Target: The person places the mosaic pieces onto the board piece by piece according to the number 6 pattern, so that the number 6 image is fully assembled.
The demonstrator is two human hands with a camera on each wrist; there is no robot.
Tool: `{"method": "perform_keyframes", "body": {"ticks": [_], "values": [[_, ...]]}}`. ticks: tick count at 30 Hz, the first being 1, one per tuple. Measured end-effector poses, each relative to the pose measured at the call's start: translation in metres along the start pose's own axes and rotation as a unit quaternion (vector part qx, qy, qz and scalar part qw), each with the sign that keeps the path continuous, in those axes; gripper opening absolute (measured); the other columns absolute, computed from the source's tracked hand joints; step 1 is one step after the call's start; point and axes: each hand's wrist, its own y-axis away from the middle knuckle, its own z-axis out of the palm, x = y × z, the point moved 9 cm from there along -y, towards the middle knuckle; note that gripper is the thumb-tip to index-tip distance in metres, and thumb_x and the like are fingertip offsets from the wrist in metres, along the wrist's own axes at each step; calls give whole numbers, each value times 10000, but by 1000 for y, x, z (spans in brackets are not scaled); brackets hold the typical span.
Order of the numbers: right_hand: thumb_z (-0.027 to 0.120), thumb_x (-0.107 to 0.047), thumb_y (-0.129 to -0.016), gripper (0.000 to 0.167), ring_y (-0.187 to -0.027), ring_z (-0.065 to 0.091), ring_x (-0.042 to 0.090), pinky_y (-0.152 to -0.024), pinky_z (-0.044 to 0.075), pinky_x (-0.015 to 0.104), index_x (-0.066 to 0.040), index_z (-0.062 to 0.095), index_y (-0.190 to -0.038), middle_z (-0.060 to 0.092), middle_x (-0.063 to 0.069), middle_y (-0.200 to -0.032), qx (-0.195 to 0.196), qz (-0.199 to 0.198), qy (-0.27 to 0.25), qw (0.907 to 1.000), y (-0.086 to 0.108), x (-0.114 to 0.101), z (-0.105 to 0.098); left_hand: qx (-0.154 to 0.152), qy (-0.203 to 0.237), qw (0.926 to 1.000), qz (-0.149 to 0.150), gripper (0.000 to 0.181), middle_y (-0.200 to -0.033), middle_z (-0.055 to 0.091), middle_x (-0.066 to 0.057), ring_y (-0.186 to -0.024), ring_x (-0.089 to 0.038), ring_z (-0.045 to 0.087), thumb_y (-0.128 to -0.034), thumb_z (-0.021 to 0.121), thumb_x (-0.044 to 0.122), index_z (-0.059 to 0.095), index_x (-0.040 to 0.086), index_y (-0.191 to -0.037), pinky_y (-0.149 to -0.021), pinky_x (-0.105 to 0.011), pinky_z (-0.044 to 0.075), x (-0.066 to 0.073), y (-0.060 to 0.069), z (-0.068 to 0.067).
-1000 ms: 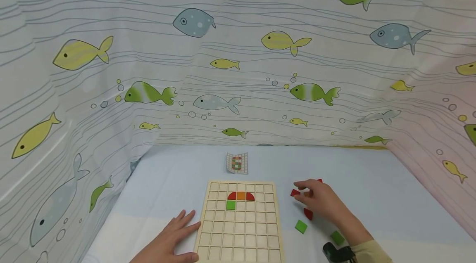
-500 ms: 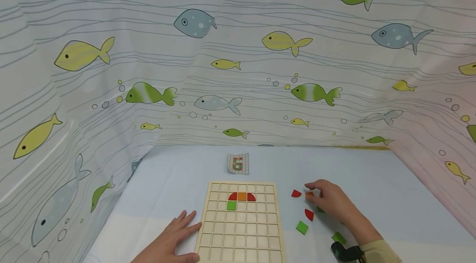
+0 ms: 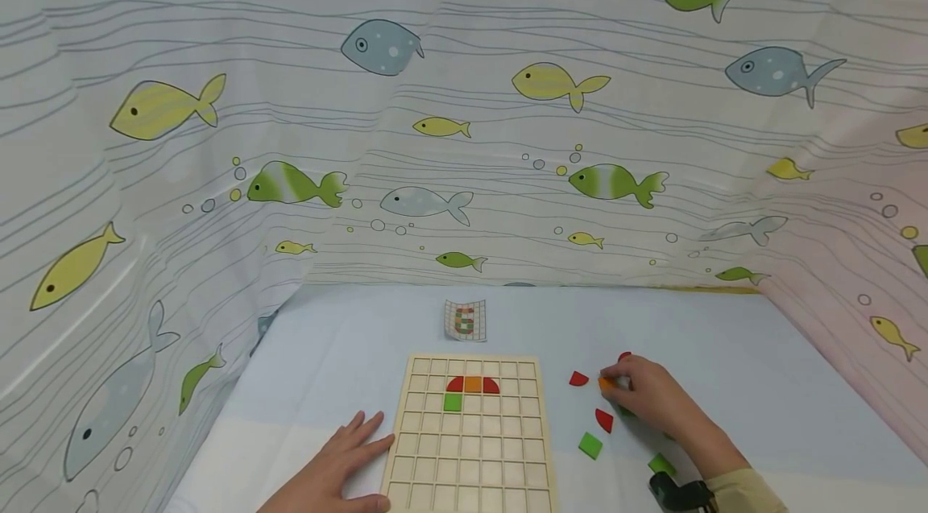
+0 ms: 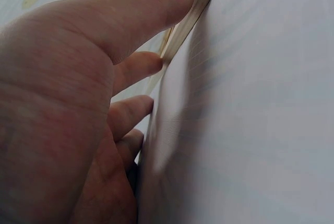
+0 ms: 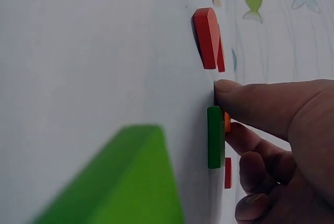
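A wooden grid board (image 3: 470, 448) lies on the table. Set in its cells are two red quarter-round tiles (image 3: 490, 386), an orange square tile (image 3: 473, 384) between them and a green square tile (image 3: 453, 402). My left hand (image 3: 337, 461) rests with spread fingers against the board's left edge; the left wrist view shows the thumb on its side. Right of the board, my right hand (image 3: 652, 396) pinches an orange block (image 3: 606, 385) at table level between thumb and forefinger. In the right wrist view, a green block (image 5: 214, 138) partly hides that orange block.
Near the right hand lie loose red quarter-round tiles (image 3: 578, 378) and green squares (image 3: 590, 445). Behind the board is a small paper card (image 3: 465, 321) with a coloured grid pattern. A fish-printed curtain (image 3: 478, 110) encloses the table's back and sides.
My right hand has moved slightly right, away from a red quarter-round tile, and its fingers have closed on the orange block. The left hand stays at the board.
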Motion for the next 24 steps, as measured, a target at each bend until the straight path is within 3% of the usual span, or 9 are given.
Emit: {"method": "perform_keyframes", "body": {"ticks": [7, 14, 24], "values": [[801, -217, -841, 269, -833, 555, 155, -736, 513, 368, -120, 763, -1089, 647, -38, -994, -173, 28, 61, 9998, 0, 1, 1, -102, 96, 9999, -78, 712, -1531, 393, -168, -1388, -509, 268, -852, 700, 564, 550, 175, -1430, -997, -700, 286, -1, 0, 2], [799, -228, -846, 256, -964, 594, 190, -867, 514, 453, -107, 759, -1068, 650, -54, -986, -149, -310, 300, 9990, 1, -4, 2, -19, -35, 10000, -21, 716, -1531, 398, -153, -1386, -501, 278, -850, 695, 575, 549, 185, -1432, -984, -704, 309, 0, 1, 1], [790, -166, -850, 234, -923, 588, 166, -857, 525, 421, -126, 744, -1076, 609, -52, -956, -11, -461, 594, 9972, 3, -25, -3, -122, 159, 9997, -104, 705, -1539, 380, -164, -1393, -512, 253, -862, 700, 543, 540, 169, -1438, -981, -727, 289, -1, 1, 2]]}}
